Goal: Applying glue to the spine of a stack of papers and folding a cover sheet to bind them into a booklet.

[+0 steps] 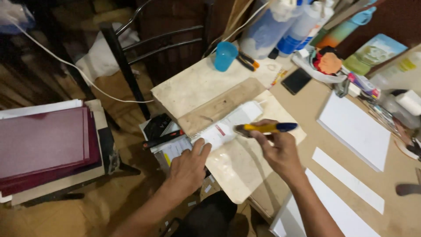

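Centre frame: the left hand [187,169] lies flat, fingers spread, on a white paper stack [228,126] while the right hand [280,151] grips a yellow utility knife [265,127] (blade end blurred) above it.

Left hand [187,169] pressing white paper stack [226,127], right hand [276,149] gripping yellow utility knife [265,127], blue cup [225,55] beyond

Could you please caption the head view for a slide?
Left hand presses a white paper stack; right hand holds a yellow utility knife.
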